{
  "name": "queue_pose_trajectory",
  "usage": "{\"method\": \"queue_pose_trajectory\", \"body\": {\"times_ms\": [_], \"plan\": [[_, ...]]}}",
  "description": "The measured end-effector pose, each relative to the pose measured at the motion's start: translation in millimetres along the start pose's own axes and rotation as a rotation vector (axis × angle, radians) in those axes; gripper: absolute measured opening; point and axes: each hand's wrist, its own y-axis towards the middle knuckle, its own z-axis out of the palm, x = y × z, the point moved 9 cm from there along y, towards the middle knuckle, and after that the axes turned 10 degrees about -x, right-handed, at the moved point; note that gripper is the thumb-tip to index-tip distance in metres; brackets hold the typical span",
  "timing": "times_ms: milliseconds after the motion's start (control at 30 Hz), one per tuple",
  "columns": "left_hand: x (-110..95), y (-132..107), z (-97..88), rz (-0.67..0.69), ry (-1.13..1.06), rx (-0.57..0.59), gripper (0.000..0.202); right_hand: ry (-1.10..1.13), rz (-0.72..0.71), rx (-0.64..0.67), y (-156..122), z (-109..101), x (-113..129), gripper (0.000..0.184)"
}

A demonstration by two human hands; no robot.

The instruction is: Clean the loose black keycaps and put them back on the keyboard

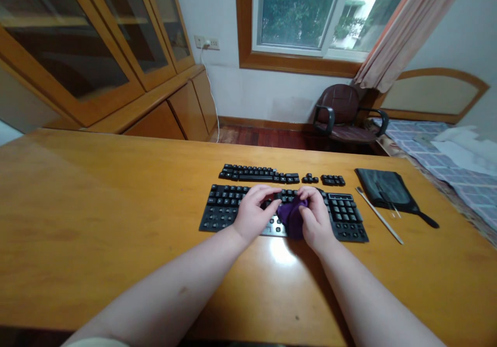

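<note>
A black keyboard (219,216) lies on the wooden desk, its lower rows stripped of caps so the bare switches show. Over its middle, my right hand (316,217) pinches a purple cloth (295,222) that hangs down onto the keys. Close beside the cloth, my left hand (254,210) has thumb and forefinger closed around what looks like a small black keycap (277,196). Behind the keyboard, removed keycaps (256,173) are laid out in rows, with smaller groups of keycaps (333,180) to their right.
Right of the keyboard lie a thin white stick with a dark tip (380,216) and a black pouch (388,189) with a wire tool (390,204) on it. Past the desk's far edge stand an office chair (341,114) and a bed (427,150); a glass-door cabinet (116,93) is at left.
</note>
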Motion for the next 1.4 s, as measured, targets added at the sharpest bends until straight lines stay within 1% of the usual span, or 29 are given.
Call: {"method": "queue_pose_trajectory", "body": {"times_ms": [133, 167, 233, 267, 367, 533, 633, 733, 800, 1000, 1133, 1167, 1300, 1400], "plan": [[17, -2, 2.8, -0.123, -0.098, -0.03, 0.024, -0.005, 0.07, -0.101, -2, -3, -5, 0.022], [21, -4, 4.9, -0.163, -0.13, -0.031, 0.025, 0.007, 0.078, -0.112, -2, -4, -5, 0.02], [27, -7, 8.9, -0.22, -0.179, -0.024, 0.025, 0.009, 0.062, -0.099, -2, -5, 0, 0.009], [29, -8, 10.3, -0.239, -0.196, -0.019, 0.024, -0.007, 0.042, -0.079, -1, -4, 3, 0.004], [30, -10, 12.6, -0.279, -0.231, -0.009, 0.022, -0.05, -0.011, -0.035, -1, -3, 10, 0.005], [27, -16, 21.7, -0.322, -0.266, 0.059, 0.019, -0.013, 0.017, -0.071, -3, -6, 7, 0.008], [29, -18, 24.8, -0.379, -0.29, 0.062, 0.017, -0.018, 0.022, 0.0, -5, 1, 8, 0.014], [35, -19, 22.0, -0.47, -0.32, 0.007, 0.019, -0.039, 0.019, 0.101, -7, 10, 9, 0.023], [38, -19, 20.2, -0.511, -0.331, -0.02, 0.02, -0.025, 0.027, 0.143, -8, 14, 9, 0.026], [32, -19, 22.9, -0.459, -0.324, 0.019, 0.018, 0.01, 0.055, 0.145, -8, 15, 4, 0.027], [33, -20, 17.7, -0.466, -0.31, -0.041, 0.02, 0.014, 0.054, 0.137, -9, 15, 4, 0.028], [32, -20, 17.5, -0.455, -0.303, -0.041, 0.02, 0.012, 0.048, 0.133, -9, 15, 5, 0.028], [27, -18, 21.0, -0.375, -0.284, 0.016, 0.02, 0.005, 0.033, 0.125, -9, 12, 6, 0.028], [26, -16, 20.2, -0.342, -0.282, 0.028, 0.023, 0.007, 0.079, 0.103, -8, 10, 0, 0.026]]}}
